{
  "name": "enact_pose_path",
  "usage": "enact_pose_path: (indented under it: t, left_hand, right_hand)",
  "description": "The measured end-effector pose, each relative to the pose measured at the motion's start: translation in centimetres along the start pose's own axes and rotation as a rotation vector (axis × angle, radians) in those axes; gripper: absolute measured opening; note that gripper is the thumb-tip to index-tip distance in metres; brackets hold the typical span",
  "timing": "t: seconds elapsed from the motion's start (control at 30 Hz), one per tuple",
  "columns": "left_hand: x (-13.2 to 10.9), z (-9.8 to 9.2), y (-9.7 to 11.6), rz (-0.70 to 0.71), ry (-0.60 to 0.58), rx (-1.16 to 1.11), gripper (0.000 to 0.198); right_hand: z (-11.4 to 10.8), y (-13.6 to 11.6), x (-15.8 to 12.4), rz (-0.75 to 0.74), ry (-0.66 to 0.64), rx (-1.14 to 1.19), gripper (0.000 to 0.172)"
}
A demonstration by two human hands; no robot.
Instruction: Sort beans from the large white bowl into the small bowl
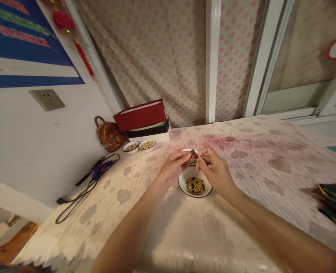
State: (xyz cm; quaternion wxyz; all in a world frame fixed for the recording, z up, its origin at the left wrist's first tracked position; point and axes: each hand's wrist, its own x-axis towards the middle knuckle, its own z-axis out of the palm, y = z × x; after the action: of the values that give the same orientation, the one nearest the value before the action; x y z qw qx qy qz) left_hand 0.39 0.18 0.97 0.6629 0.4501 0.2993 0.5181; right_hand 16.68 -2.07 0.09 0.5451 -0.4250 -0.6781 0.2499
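A white bowl (183, 184) with mixed dark and pale beans sits on the table below my hands. Just behind it stands a second small white bowl (185, 151), mostly hidden by my fingers. My left hand (174, 165) is closed in a pinch over the far bowl, and what it pinches is too small to name. My right hand (215, 169) is closed as well, holding a small dark reddish piece (194, 153) between its fingertips above the far bowl.
Two small white bowls of beans (131, 147) (147, 144) stand by a red and black box (145, 120) at the wall. A brown bag (109, 135) and a blue tool with a black cable (99, 171) lie at left. Dark items (334, 203) rest at the right edge.
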Motion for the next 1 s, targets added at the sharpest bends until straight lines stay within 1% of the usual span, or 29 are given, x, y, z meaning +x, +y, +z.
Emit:
enact_pose_path:
  t: [0.13, 0.27, 0.37, 0.43, 0.5, 0.53, 0.63, 0.7, 0.77, 0.83, 0.93, 1.0]
  left_hand:
    - [-0.1, 0.1, 0.0, 0.011, -0.011, 0.024, 0.029]
    - [0.2, -0.1, -0.4, 0.027, 0.007, 0.047, 0.028]
    - [0.6, -0.7, -0.7, 0.048, 0.05, 0.06, 0.031]
    - [0.7, -1.1, -0.4, 0.075, 0.092, 0.114, 0.035]
    - [0.5, -1.5, 0.2, 0.099, 0.095, 0.257, 0.035]
    - [0.3, -1.6, 0.5, 0.1, 0.064, 0.363, 0.032]
    - [-0.3, -1.6, 1.3, 0.089, -0.096, 0.72, 0.02]
    - [-0.6, -1.4, 1.4, 0.093, -0.158, 0.91, 0.015]
    - [-0.4, -1.3, 1.1, 0.108, -0.138, 1.017, 0.016]
    - [0.3, -1.5, 0.8, 0.132, -0.059, 1.079, 0.017]
    - [2.3, -2.0, 0.5, 0.146, 0.067, 1.177, 0.016]
    - [3.8, -2.2, 0.4, 0.137, 0.074, 1.253, 0.015]
  right_hand:
    - [0.0, -0.1, 0.0, -0.008, -0.009, -0.012, 0.006]
    - [0.0, 0.0, 0.0, -0.004, -0.008, -0.022, 0.005]
    - [-0.1, 0.0, 0.1, 0.014, 0.009, -0.047, 0.005]
    - [-0.1, 0.0, 0.2, 0.014, 0.042, -0.061, 0.005]
    - [-0.3, -0.1, 0.3, 0.001, 0.1, -0.071, 0.005]
    - [-0.4, -0.1, 0.4, -0.005, 0.133, -0.072, 0.005]
    - [-0.7, -0.1, 0.7, -0.007, 0.199, -0.037, 0.004]
    - [-0.8, 0.0, 0.9, 0.008, 0.213, -0.005, 0.004]
    - [-0.9, 0.2, 1.0, 0.021, 0.218, 0.011, 0.005]
    - [-1.0, 0.3, 1.0, 0.026, 0.214, 0.024, 0.005]
    - [-1.0, 0.3, 1.0, 0.024, 0.205, 0.042, 0.004]
    - [-1.0, 0.4, 1.1, 0.019, 0.207, 0.039, 0.003]
